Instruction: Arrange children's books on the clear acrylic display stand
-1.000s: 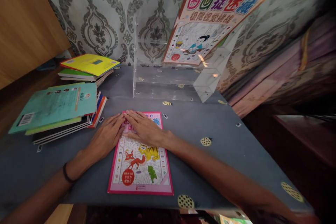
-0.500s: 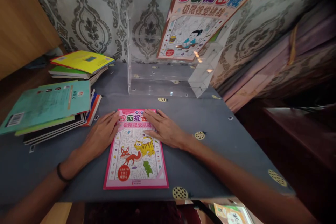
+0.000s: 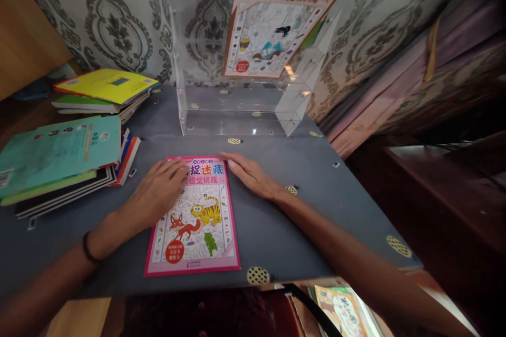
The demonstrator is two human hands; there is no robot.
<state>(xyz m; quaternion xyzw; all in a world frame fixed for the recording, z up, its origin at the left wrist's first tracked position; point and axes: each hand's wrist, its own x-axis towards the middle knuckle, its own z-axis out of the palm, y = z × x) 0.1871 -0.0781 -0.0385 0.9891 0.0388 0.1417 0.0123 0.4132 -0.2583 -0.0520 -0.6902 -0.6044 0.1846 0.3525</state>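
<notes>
A thin picture book (image 3: 201,245) with a pink border lies flat on the cloth-covered table, its cover showing a red fox and a yellow tiger. My left hand (image 3: 164,187) rests flat across its upper left part, hiding some of the title, with fingers stretched out. Beside the upper right corner is my right hand (image 3: 253,176), fingers extended and turned on its side. Its fingertips are at the book's edge; whether they touch it I cannot tell. Neither hand grips anything.
Behind the book stands a clear acrylic rack (image 3: 233,122) holding a similar book (image 3: 276,26) upright. Stacked books (image 3: 59,142) lie on the left, with a yellow-covered book (image 3: 110,84) behind them. More books (image 3: 348,310) show below the table's front edge.
My right hand has slid off the cover to the book's right edge, uncovering the end of the title. My left hand has moved further onto the cover. The view has shifted slightly.
</notes>
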